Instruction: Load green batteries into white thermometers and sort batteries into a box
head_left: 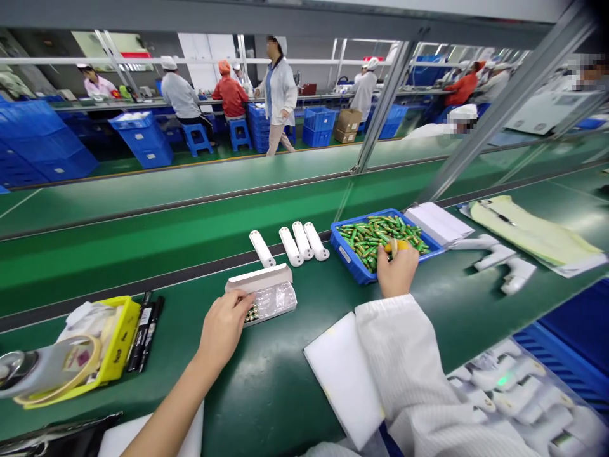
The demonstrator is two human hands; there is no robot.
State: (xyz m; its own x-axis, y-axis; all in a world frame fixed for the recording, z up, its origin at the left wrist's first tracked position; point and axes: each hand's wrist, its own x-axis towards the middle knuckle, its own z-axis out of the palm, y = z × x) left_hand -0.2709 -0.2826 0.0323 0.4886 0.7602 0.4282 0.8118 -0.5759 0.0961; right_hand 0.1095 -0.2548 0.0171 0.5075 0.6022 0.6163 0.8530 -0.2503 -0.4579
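Note:
My left hand (224, 327) rests at the near left corner of a small open white box (276, 309), with its fingers closed over the metal ends of several batteries (252, 313). What those fingers grip is hidden. Over the blue tray (362, 275), full of green batteries (375, 231), my right hand (398, 270) has its fingers pinched together, orange-yellow covers on the fingertips. Whatever lies between them I cannot make out. Behind the small box several white tubular parts (302, 241) lie on the green bench.
At left, a yellow basket (124, 339) holds a bottle, beside black markers (145, 333). A white foam sheet (345, 377) lies near my right sleeve. White device parts (504, 257) and yellow papers (537, 231) lie at right. A metal post (385, 105) rises behind; people work beyond.

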